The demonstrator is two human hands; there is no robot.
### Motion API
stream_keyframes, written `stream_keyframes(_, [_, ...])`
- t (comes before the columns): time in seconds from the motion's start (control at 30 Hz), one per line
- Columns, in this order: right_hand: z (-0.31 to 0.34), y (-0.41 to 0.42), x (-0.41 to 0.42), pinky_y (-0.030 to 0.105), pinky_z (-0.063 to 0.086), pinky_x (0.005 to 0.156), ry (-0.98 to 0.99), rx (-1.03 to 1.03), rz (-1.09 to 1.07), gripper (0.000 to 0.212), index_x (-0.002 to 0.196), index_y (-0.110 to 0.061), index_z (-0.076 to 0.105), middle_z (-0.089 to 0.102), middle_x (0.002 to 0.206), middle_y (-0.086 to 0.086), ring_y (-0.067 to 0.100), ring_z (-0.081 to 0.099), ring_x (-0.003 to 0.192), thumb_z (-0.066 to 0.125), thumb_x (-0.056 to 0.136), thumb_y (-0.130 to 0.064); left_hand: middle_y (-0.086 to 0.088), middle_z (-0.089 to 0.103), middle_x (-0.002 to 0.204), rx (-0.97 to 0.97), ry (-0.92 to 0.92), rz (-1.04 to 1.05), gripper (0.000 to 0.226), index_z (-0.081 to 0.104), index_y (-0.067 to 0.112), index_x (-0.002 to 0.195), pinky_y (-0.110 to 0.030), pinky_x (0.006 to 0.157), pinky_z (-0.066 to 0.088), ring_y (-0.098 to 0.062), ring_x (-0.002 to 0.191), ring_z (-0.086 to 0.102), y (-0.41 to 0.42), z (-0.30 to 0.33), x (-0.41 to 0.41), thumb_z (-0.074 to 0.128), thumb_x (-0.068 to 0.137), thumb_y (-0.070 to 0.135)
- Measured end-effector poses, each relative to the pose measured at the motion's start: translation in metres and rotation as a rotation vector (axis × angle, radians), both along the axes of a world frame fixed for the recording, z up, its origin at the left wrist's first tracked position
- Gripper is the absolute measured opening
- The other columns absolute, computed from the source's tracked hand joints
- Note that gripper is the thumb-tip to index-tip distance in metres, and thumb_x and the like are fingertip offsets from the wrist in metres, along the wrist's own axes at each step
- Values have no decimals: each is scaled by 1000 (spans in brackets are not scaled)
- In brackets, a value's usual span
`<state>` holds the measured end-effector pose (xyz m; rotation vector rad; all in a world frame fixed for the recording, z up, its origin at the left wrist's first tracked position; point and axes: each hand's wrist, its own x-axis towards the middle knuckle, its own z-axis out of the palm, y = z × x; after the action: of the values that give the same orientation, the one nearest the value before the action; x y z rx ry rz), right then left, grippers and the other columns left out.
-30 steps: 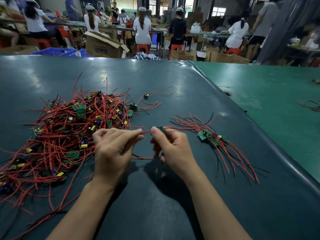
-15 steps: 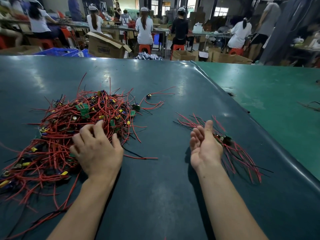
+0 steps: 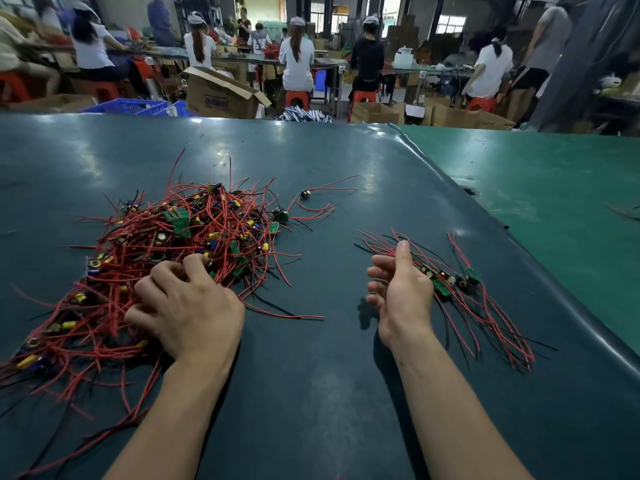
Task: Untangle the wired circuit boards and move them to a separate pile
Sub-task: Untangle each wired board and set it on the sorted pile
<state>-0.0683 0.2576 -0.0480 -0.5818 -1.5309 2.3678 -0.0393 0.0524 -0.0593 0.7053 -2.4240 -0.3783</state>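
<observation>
A big tangled pile (image 3: 180,237) of small green circuit boards with red and black wires lies on the left of the dark mat (image 3: 311,393). My left hand (image 3: 187,306) rests on its near edge, the fingers curled down into the wires and gripping some. To the right lies a smaller separate pile (image 3: 457,285) of several boards with their wires spread out. My right hand (image 3: 401,289) hovers at that pile's left edge, palm turned left, fingers loosely straight and holding nothing.
Two stray wired boards (image 3: 304,194) (image 3: 280,214) lie just beyond the big pile. A loose red wire (image 3: 287,315) lies between my hands. A lighter green table (image 3: 554,188) adjoins on the right across a raised seam. People work at benches behind.
A second ago both hands held one board's wire between them. My right hand has since laid it on the right pile and opened; my left hand moved onto the tangled pile and curled its fingers in.
</observation>
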Motion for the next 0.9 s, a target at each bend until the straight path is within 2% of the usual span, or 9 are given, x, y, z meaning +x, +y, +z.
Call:
stream_keyframes(0.13, [-1,-1,-1,18,36,36,-1,27,13,60,75,-8,65,60,51,-1,9,47,38,40,99,-56,-22,42,122,5,-86,-39,54,47,9,124,-51,89,35,-40,109,37,0,-3,8,65,73,6])
stream_keyframes(0.23, [-2,-3,-1,18,35,36,3,43,23,62,74,-8,65,60,52,0,10,47,38,38,99,-58,-24,45,120,25,-19,-79,58,50,8,126,-50,86,38,-44,103,42,-6,-1,10,63,71,-4])
stream_keyframes(0.47, [-1,2,-1,19,37,36,-9,15,34,63,75,-7,65,60,51,1,10,47,37,38,99,-58,-21,51,116,59,41,-135,61,51,11,134,-51,86,40,-42,96,55,-14,2,12,62,76,-7])
stream_keyframes(0.53, [-1,2,-1,19,38,36,-9,18,36,62,74,-7,65,60,51,0,10,48,37,38,99,-57,-20,53,113,94,172,-191,59,53,10,133,-53,85,44,-41,93,57,-13,6,12,63,79,-9])
stream_keyframes(0.63, [-1,2,-1,19,37,36,-14,23,40,62,74,-7,65,60,51,0,10,47,37,38,99,-57,-17,56,111,40,477,-353,48,57,8,129,-56,78,52,-36,90,63,-6,9,14,66,83,-5])
stream_keyframes(0.7, [0,3,0,18,36,36,-7,34,63,59,77,-7,65,59,54,1,10,47,38,40,100,-55,-16,56,114,-8,651,-494,40,59,6,126,-51,78,54,-33,93,65,-1,10,15,67,88,0])
stream_keyframes(0.77, [2,1,2,18,34,36,8,88,182,50,84,-7,66,61,61,2,10,48,40,45,99,-50,-17,56,116,-28,781,-677,35,59,2,123,-37,88,54,-29,98,65,7,11,16,68,90,0])
stream_keyframes(0.83, [5,-6,8,18,36,37,18,160,461,40,89,-10,69,66,70,3,11,55,45,54,95,-47,-18,57,116,-44,843,-835,37,57,1,123,-27,97,48,-21,111,60,17,12,17,68,88,-3])
stream_keyframes(0.9, [7,-13,15,18,39,38,55,167,756,38,90,-14,73,70,80,4,13,61,53,59,86,-49,-19,60,115,-56,828,-962,38,56,1,122,-24,102,43,-15,115,56,25,12,17,67,86,-7])
